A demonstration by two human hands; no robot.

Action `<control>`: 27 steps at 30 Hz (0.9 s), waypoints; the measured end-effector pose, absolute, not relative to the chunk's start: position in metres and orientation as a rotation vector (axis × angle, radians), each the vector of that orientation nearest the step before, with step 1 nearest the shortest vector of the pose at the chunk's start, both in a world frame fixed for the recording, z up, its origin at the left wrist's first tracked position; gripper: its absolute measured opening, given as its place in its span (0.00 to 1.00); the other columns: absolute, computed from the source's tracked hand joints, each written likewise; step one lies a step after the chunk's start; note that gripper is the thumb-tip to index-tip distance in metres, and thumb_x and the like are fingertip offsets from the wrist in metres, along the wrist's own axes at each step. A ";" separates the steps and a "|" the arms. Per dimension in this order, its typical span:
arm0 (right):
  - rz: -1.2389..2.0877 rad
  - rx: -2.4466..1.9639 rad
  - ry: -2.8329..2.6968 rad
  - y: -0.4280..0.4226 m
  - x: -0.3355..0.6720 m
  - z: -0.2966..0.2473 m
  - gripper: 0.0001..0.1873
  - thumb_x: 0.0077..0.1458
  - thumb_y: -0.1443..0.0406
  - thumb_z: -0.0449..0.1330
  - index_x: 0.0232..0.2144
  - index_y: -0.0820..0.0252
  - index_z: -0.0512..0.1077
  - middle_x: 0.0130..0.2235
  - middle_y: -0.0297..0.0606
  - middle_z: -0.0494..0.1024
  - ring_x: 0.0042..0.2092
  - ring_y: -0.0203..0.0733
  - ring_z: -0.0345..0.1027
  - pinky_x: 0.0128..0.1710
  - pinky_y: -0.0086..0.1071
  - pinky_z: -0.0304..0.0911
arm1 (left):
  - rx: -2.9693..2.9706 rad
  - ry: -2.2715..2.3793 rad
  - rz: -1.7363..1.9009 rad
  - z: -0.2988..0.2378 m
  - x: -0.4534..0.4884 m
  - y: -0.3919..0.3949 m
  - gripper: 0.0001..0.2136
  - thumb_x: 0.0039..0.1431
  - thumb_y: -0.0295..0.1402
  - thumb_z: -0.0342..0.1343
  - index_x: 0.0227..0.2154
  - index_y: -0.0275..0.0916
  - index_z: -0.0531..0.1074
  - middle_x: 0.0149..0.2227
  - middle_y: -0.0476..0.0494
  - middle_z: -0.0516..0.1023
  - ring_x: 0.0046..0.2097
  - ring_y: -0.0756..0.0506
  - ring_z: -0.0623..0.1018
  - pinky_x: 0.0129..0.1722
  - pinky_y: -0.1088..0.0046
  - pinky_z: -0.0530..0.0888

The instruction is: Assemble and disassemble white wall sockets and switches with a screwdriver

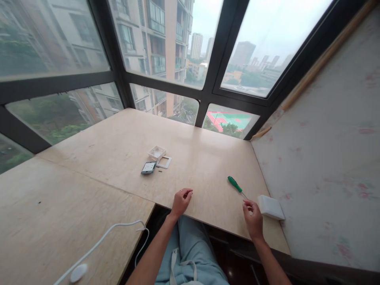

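My left hand (182, 201) rests at the table's front edge, thumb and fingers drawn together; whatever they may hold is hidden. Further right, my right hand (253, 217) has its fingers curled in, and I cannot make out what is in them. Its fingertips meet the shaft end of a screwdriver with a green handle (234, 184); whether they touch it I cannot tell. Beyond my left hand are a white square box (156, 152), open at the top, a white square frame (168, 163) leaning by it, and a grey-edged switch or socket module (149, 168). Small screws (160, 171) lie beside them.
A closed white square box (271, 207) stands against the papered wall (326, 178) on the right. On the left tabletop (74, 213) runs a white cable (103, 236) with a round white piece (78, 273). Windows border the table's far side.
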State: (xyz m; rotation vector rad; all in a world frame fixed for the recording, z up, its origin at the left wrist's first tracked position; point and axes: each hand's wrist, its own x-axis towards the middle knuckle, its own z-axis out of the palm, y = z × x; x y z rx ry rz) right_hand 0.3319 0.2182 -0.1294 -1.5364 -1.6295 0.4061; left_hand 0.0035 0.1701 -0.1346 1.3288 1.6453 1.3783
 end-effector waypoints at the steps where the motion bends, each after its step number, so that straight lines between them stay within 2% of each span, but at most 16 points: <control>1: 0.396 -1.517 -1.641 0.231 0.323 -0.128 0.20 0.55 0.51 0.54 0.41 0.62 0.67 0.42 0.48 0.75 0.41 0.47 0.69 0.40 0.38 0.66 | 1.345 1.643 1.375 -0.134 0.000 0.167 0.10 0.59 0.36 0.52 0.35 0.40 0.77 0.35 0.43 0.81 0.37 0.44 0.79 0.39 0.67 0.76; 3: 0.294 -1.536 -1.720 0.255 0.307 -0.127 0.23 0.54 0.52 0.55 0.44 0.64 0.65 0.45 0.52 0.74 0.45 0.49 0.68 0.43 0.40 0.65 | 1.351 1.631 1.377 -0.134 -0.008 0.161 0.10 0.59 0.36 0.52 0.35 0.40 0.77 0.36 0.43 0.81 0.38 0.44 0.79 0.40 0.67 0.76; 5: 0.118 -1.732 -1.898 0.276 0.295 -0.126 0.25 0.53 0.56 0.56 0.49 0.68 0.64 0.48 0.56 0.72 0.50 0.53 0.66 0.47 0.43 0.62 | 1.273 1.590 1.398 -0.133 -0.016 0.155 0.10 0.58 0.37 0.53 0.35 0.39 0.78 0.36 0.42 0.80 0.38 0.44 0.79 0.40 0.67 0.77; 7: 0.028 -1.934 -2.045 0.292 0.286 -0.123 0.27 0.51 0.59 0.58 0.50 0.70 0.65 0.50 0.59 0.72 0.52 0.57 0.65 0.47 0.45 0.61 | 1.172 1.540 1.425 -0.134 -0.024 0.151 0.10 0.57 0.37 0.54 0.35 0.38 0.78 0.35 0.41 0.80 0.37 0.44 0.79 0.38 0.67 0.78; 10: 0.002 -2.058 -2.094 0.309 0.281 -0.118 0.22 0.51 0.63 0.58 0.48 0.70 0.69 0.47 0.59 0.74 0.48 0.59 0.68 0.44 0.46 0.61 | 1.069 1.496 1.467 -0.135 -0.034 0.149 0.13 0.57 0.39 0.53 0.36 0.36 0.77 0.34 0.41 0.80 0.35 0.45 0.80 0.34 0.68 0.79; 15: 0.056 -2.112 -2.224 0.329 0.282 -0.107 0.13 0.53 0.66 0.55 0.38 0.65 0.75 0.39 0.53 0.77 0.42 0.53 0.71 0.37 0.38 0.59 | 0.930 1.449 1.536 -0.136 -0.045 0.147 0.15 0.57 0.41 0.53 0.37 0.34 0.75 0.32 0.41 0.79 0.36 0.44 0.80 0.34 0.67 0.80; 21: 0.166 -2.164 -2.209 0.352 0.279 -0.103 0.17 0.55 0.58 0.54 0.36 0.64 0.76 0.36 0.50 0.79 0.38 0.50 0.73 0.30 0.33 0.56 | 0.856 1.424 1.540 -0.128 -0.052 0.143 0.14 0.53 0.42 0.57 0.34 0.35 0.76 0.32 0.42 0.79 0.36 0.45 0.80 0.34 0.68 0.80; 24: 0.211 -2.213 -2.173 0.367 0.276 -0.102 0.16 0.53 0.58 0.55 0.34 0.64 0.77 0.35 0.50 0.79 0.37 0.52 0.73 0.29 0.34 0.56 | 0.796 1.450 1.547 -0.125 -0.058 0.143 0.14 0.49 0.42 0.59 0.33 0.35 0.77 0.31 0.42 0.80 0.35 0.44 0.80 0.33 0.69 0.80; 27: 0.238 -2.251 -2.133 0.381 0.276 -0.103 0.15 0.51 0.61 0.56 0.32 0.66 0.78 0.34 0.54 0.79 0.36 0.54 0.74 0.29 0.34 0.57 | 0.677 1.553 1.600 -0.122 -0.072 0.146 0.15 0.50 0.42 0.57 0.33 0.33 0.76 0.30 0.40 0.80 0.33 0.45 0.80 0.30 0.70 0.79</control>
